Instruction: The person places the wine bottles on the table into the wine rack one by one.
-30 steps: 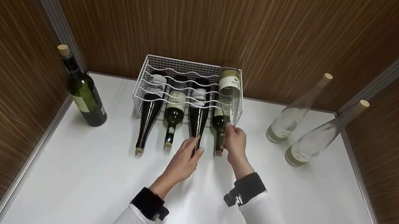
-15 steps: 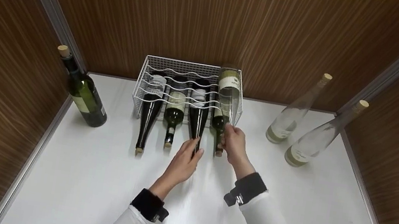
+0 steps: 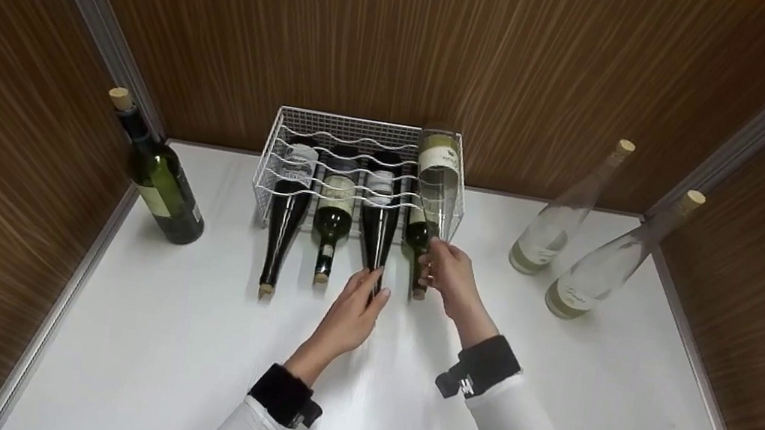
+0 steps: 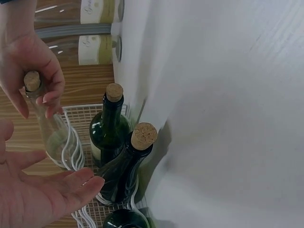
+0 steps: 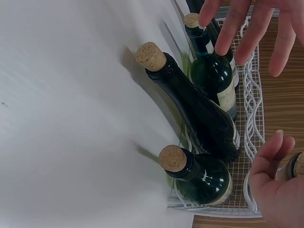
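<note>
A white wire rack [image 3: 268, 175] holds several corked wine bottles lying on their sides. My right hand [image 3: 450, 271] curls round the neck of a clear wine bottle [image 3: 439, 178] on the rack's upper right. In the left wrist view its cork [image 4: 32, 80] shows between thumb and fingers. My left hand [image 3: 346, 316], fingers extended, hovers over or beside the neck of a dark wine bottle [image 3: 377, 233] in the lower row; contact cannot be told. Below the clear bottle lies a green wine bottle [image 3: 417, 237]. Another green bottle [image 3: 333, 223] and a dark bottle [image 3: 284, 223] lie to the left.
A green corked bottle [image 3: 170, 191] stands upright at the left of the white table [image 3: 182, 337]. Two clear corked bottles, a rear one [image 3: 550, 232] and a front one [image 3: 589, 280], stand at the right. Wood-grain panels [image 3: 379, 32] enclose the back and sides.
My right wrist has shifted slightly right and down, and the right fingers look a little looser round the clear bottle's neck. My left hand has barely moved. The bottles stay in place.
</note>
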Tool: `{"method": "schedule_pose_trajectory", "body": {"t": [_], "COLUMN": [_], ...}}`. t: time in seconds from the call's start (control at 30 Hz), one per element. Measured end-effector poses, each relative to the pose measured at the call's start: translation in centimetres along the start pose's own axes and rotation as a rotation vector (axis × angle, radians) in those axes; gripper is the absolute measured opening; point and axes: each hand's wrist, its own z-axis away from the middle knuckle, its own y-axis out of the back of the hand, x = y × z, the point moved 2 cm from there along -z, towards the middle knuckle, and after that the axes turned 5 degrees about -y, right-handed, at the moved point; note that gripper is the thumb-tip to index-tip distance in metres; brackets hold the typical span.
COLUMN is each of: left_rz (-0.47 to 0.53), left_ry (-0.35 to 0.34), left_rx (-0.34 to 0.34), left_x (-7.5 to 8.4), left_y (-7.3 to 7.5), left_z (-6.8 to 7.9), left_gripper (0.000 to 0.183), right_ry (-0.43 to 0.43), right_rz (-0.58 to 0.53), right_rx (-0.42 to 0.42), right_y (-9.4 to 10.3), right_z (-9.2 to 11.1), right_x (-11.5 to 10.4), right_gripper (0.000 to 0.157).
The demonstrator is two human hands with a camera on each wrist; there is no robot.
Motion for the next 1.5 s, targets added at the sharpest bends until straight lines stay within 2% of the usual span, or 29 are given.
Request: {"method": "schedule_pose_trajectory", "body": {"t": [0.27, 0.57, 0.73, 0.97, 1.17, 1.37, 1.5], "left_rz": [0.010, 0.010, -0.003, -0.025, -0.039, -0.020, -0.027], "left_ry": [-0.012, -0.011, -0.033, -0.021, -0.019, 0.003, -0.011], "left_rx": [-0.014, -0.049, -0.031, -0.046, -0.049, -0.078, -0.087], "left_x": [0.4, -0.2, -0.8, -0.9, -0.7, -0.3, 0.1], "left_y": [0.0, -0.1, -0.1, 0.1, 0.2, 0.2, 0.1], "left_z": [0.4, 1.1, 1.5, 1.9, 2.1, 2.3, 2.4], "left_gripper": [0.057, 0.060, 0.061, 0.064, 0.064, 0.063, 0.065], "right_ry": [0.027, 0.064, 0.071, 0.095, 0.108, 0.111, 0.093], "right_rz": [0.103, 0.211, 0.246, 0.206, 0.141, 0.070, 0.043], "right_rx": [-0.023, 0.073, 0.127, 0.253, 0.429, 0.563, 0.647], "right_y": [1.5, 4.0, 5.5, 8.9, 12.1, 14.4, 15.6], "right_z": [0.8, 1.2, 1.4, 1.5, 1.9, 2.0, 2.1], "right_x": [0.4, 1.5, 1.9, 2.9, 3.2, 3.0, 2.8], "right_gripper": [0.057, 0.063, 0.065, 0.070, 0.067, 0.064, 0.069]}}
